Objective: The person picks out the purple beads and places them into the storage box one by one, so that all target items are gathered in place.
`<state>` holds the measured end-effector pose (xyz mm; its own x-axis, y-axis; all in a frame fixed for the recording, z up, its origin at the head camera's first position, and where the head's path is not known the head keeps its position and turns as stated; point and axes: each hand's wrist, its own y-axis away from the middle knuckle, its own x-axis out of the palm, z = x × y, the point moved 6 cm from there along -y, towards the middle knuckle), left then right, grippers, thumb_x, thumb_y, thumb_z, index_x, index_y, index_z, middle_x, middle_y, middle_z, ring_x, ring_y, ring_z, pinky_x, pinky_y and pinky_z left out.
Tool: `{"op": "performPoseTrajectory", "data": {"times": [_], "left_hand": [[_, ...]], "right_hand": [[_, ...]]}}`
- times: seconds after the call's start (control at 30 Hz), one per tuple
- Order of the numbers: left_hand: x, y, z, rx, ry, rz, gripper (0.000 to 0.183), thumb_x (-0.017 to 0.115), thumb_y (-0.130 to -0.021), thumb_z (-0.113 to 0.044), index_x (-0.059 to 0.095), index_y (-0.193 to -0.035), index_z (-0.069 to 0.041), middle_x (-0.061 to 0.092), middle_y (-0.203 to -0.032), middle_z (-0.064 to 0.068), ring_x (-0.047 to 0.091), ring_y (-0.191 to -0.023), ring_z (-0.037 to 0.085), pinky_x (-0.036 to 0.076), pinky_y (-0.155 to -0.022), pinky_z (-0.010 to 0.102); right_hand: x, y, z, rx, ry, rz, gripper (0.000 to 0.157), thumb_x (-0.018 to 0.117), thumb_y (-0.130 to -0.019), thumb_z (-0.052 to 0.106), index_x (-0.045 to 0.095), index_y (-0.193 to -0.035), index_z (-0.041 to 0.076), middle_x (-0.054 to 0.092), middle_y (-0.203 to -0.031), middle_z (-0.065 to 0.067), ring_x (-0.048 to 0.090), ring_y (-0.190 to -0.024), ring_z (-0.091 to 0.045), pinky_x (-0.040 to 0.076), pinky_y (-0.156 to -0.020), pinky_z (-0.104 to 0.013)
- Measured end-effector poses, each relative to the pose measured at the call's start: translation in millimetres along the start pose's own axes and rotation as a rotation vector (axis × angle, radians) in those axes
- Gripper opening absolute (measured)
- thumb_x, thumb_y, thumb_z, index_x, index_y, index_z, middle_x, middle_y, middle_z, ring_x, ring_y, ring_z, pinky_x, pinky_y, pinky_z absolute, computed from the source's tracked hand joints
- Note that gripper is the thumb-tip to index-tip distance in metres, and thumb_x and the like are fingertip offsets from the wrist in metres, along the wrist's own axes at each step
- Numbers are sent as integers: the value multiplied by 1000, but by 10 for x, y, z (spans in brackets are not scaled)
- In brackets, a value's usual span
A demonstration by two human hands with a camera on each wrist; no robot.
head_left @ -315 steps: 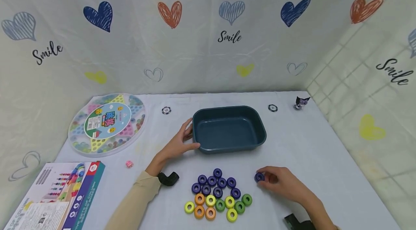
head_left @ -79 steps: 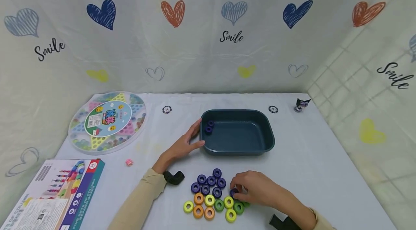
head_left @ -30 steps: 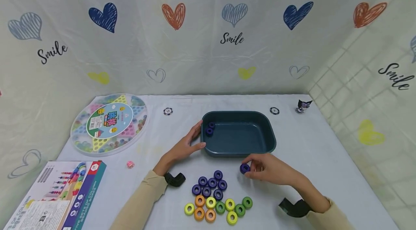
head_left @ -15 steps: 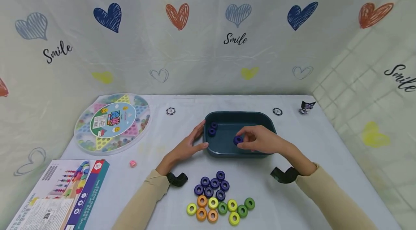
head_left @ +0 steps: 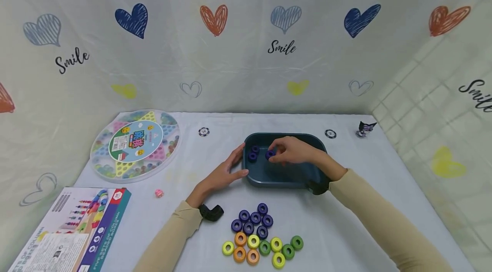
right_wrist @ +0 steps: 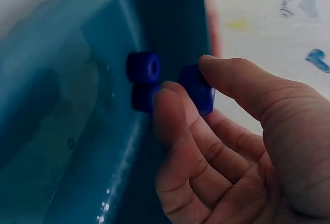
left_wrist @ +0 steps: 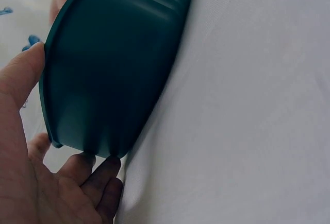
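Observation:
A dark teal plastic tray (head_left: 286, 183) stands on the table, two dark blue ring beads (head_left: 252, 156) lying together near its left end. My left hand (head_left: 220, 177) holds that end: in the left wrist view the thumb (left_wrist: 32, 67) is at the rim and the other fingers are at the opposite corner. Inside the tray, just right of the two beads, my right hand (head_left: 295, 150) pinches another dark blue bead (right_wrist: 198, 91) between thumb and fingers. On the near table lie several more blue beads (head_left: 255, 218), with orange (head_left: 240, 255), yellow (head_left: 276, 244) and green beads (head_left: 297, 243).
To the left are a round Chinese checkers set (head_left: 136, 141), a flat toy box (head_left: 73, 229) and a small pink object (head_left: 159, 193). Chips (head_left: 203, 132) lie behind the tray on both sides. A small figurine (head_left: 364, 129) stands at the back right.
My right hand has taken a blue bead from the near group, carried it over the tray's front rim and moved it leftward inside. My left hand stays at the tray's left end.

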<state>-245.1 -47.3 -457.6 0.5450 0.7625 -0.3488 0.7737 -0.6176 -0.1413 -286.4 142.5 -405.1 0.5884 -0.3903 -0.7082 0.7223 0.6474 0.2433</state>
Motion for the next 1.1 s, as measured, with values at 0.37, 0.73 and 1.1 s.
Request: {"op": "performPoseTrajectory", "data": {"times": [0.37,0.73,1.1], "left_hand": [[2,20,5,-11,-28,4,76,56,-90,-20,5,-146,-18,16,-149,8,22,-132,18,20,-105,39],[2,-42,349,-18,-60,-42,77,57,-87,-40,5,-144,-37,17,-147,-11,22,-131,7,21,-106,36],[-2,-49,362,-12,-55,-41,78,57,-87,-42,4,-144,-36,16,-147,-12,21,-132,7,20,-106,36]], "right_hand": [[216,-394,-171,137,16,245,35,65,-84,23,53,-111,3,65,-74,-3,63,-64,-19,50,-57,-31],[327,-529,-134,224,-50,308,22,69,-79,14,56,-91,1,64,-76,-7,64,-68,-18,52,-62,-30],[401,-570,-34,160,-32,356,7,58,-86,8,62,-86,2,66,-79,-7,65,-72,-20,53,-65,-33]]}}
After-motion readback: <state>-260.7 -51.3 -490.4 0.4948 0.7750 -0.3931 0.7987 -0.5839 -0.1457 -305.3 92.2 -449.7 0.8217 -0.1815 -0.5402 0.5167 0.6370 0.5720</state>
